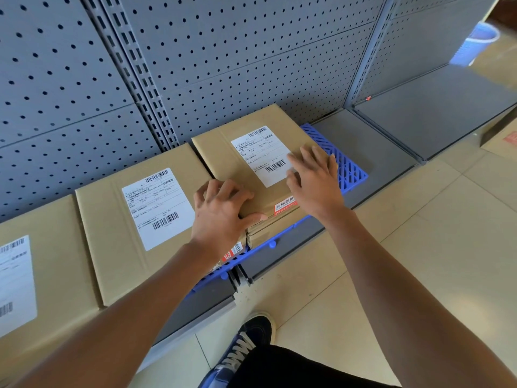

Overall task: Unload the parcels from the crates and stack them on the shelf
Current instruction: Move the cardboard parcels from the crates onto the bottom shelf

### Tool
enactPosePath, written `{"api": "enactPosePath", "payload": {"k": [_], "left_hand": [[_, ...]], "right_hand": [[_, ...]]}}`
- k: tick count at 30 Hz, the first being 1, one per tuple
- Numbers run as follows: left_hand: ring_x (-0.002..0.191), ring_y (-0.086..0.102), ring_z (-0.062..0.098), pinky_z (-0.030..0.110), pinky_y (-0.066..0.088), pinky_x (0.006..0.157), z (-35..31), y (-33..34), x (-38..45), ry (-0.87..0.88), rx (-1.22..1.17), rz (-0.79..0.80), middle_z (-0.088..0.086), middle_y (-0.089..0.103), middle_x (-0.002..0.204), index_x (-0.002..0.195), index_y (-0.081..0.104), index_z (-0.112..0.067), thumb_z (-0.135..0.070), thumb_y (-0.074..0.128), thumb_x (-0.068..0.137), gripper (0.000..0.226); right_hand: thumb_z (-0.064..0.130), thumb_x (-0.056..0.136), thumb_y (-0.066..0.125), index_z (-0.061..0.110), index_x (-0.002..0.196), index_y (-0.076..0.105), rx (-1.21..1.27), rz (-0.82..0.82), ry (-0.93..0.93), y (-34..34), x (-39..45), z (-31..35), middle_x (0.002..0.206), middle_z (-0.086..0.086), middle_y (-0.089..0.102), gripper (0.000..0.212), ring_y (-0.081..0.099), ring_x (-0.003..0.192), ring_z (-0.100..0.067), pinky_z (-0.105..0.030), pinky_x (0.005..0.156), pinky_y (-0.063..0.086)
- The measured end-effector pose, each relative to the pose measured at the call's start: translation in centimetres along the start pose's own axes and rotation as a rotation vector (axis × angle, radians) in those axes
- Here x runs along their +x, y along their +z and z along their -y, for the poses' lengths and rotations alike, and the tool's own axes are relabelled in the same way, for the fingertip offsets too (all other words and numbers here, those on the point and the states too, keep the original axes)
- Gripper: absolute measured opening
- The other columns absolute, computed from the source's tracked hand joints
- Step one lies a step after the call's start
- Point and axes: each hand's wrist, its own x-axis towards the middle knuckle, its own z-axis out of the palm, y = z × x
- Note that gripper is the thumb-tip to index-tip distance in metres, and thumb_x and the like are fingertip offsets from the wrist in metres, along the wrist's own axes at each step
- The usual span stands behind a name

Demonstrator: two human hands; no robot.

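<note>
A brown cardboard parcel (246, 158) with a white shipping label tops a stack of parcels on a blue slatted mat (344, 161) on the low grey shelf (372, 152). My left hand (221, 214) rests on its near left corner, fingers bent over the top and thumb along the front edge. My right hand (313, 177) lies flat on its right side, fingers straight and partly over the label. A second labelled parcel (134, 219) sits to the left, and a third parcel (30, 275) lies at the far left.
Grey pegboard (223, 65) backs the shelf. To the right is another low grey shelf (436, 107), with a blue basket (475, 43) beyond it and a box corner (503, 141) on the tiled floor. My shoe (246, 345) stands close to the shelf front.
</note>
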Motion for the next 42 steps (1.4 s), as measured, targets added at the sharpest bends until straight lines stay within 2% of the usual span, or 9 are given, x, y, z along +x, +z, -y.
{"api": "enactPosePath", "payload": {"k": [2, 5, 9, 14, 20, 23, 29, 37, 42], "left_hand": [[0.108, 0.055, 0.032, 0.056, 0.041, 0.097, -0.1, 0.0, -0.2, -0.002, -0.001, -0.007, -0.003, 0.062, 0.109, 0.105, 0.073, -0.024, -0.071, 0.056, 0.085, 0.055], [0.111, 0.054, 0.03, 0.054, 0.04, 0.099, -0.5, -0.5, -0.2, -0.028, -0.029, 0.003, -0.004, 0.062, 0.112, 0.107, 0.072, -0.026, -0.067, 0.051, 0.089, 0.05], [0.122, 0.051, 0.029, 0.054, 0.037, 0.104, -0.9, -2.0, 0.3, -0.054, -0.082, 0.059, -0.006, 0.063, 0.118, 0.112, 0.072, -0.026, -0.044, 0.063, 0.093, 0.028], [0.124, 0.052, 0.026, 0.051, 0.039, 0.103, 0.0, -5.4, -1.8, -0.099, -0.064, 0.051, -0.005, 0.064, 0.124, 0.12, 0.07, -0.025, -0.035, 0.064, 0.095, 0.027], [0.128, 0.05, 0.025, 0.05, 0.039, 0.106, 3.7, -10.3, -7.4, -0.224, -0.024, 0.07, -0.002, 0.064, 0.131, 0.127, 0.066, -0.025, -0.038, 0.059, 0.098, 0.032], [0.131, 0.05, 0.026, 0.05, 0.038, 0.107, 4.8, -12.9, -11.1, -0.269, 0.017, 0.082, -0.001, 0.063, 0.135, 0.132, 0.064, -0.024, -0.037, 0.059, 0.098, 0.036], [0.133, 0.047, 0.025, 0.047, 0.037, 0.106, 6.6, -19.4, -19.7, -0.403, 0.045, 0.094, -0.003, 0.06, 0.139, 0.136, 0.061, -0.026, -0.041, 0.056, 0.1, 0.039], [0.131, 0.05, 0.025, 0.043, 0.042, 0.104, 9.9, -28.3, -30.7, -0.585, 0.075, 0.037, -0.002, 0.059, 0.141, 0.139, 0.058, -0.027, -0.041, 0.056, 0.099, 0.042], [0.129, 0.049, 0.026, 0.044, 0.042, 0.104, 11.9, -31.8, -36.5, -0.707, 0.085, -0.015, -0.002, 0.06, 0.139, 0.138, 0.058, -0.026, -0.039, 0.056, 0.098, 0.042]], "right_hand": [[0.044, 0.099, 0.035, 0.02, 0.142, 0.053, -0.012, -0.013, -0.017, -0.1, -0.1, 0.4, 0.148, -0.004, 0.045, 0.051, 0.023, 0.148, -0.028, -0.058, 0.12, 0.01], [0.044, 0.101, 0.038, 0.021, 0.143, 0.053, 0.02, 0.01, -0.033, 0.0, -0.1, 1.5, 0.154, -0.007, 0.043, 0.05, 0.023, 0.149, -0.028, -0.057, 0.121, 0.007], [0.041, 0.103, 0.042, 0.022, 0.145, 0.05, 0.048, 0.046, -0.078, -0.2, -0.2, 3.0, 0.159, -0.005, 0.037, 0.047, 0.02, 0.152, -0.024, -0.056, 0.123, 0.008], [0.029, 0.101, 0.051, 0.019, 0.144, 0.052, 0.089, 0.004, -0.124, -1.6, -1.3, 6.5, 0.153, -0.009, 0.046, 0.045, 0.034, 0.145, -0.028, -0.054, 0.12, 0.022], [0.022, 0.095, 0.058, 0.014, 0.136, 0.061, 0.174, 0.035, -0.204, -1.8, -6.0, 12.5, 0.143, -0.012, 0.057, 0.041, 0.051, 0.133, -0.031, -0.055, 0.11, 0.038], [0.022, 0.097, 0.058, 0.013, 0.137, 0.06, 0.187, 0.075, -0.246, -2.0, -8.8, 16.2, 0.144, -0.013, 0.056, 0.041, 0.051, 0.134, -0.03, -0.053, 0.112, 0.038], [0.016, 0.092, 0.061, 0.011, 0.128, 0.065, 0.303, 0.054, -0.326, -2.9, -14.5, 25.0, 0.129, -0.008, 0.065, 0.037, 0.059, 0.122, -0.031, -0.051, 0.102, 0.048], [0.011, 0.094, 0.059, 0.011, 0.136, 0.061, 0.331, 0.173, -0.479, -6.5, -21.1, 39.1, 0.138, -0.008, 0.061, 0.042, 0.05, 0.132, -0.028, -0.04, 0.11, 0.04], [0.016, 0.096, 0.057, 0.015, 0.141, 0.057, 0.342, 0.249, -0.592, -7.2, -23.9, 46.7, 0.145, -0.005, 0.056, 0.045, 0.045, 0.137, -0.025, -0.037, 0.111, 0.035]]}}
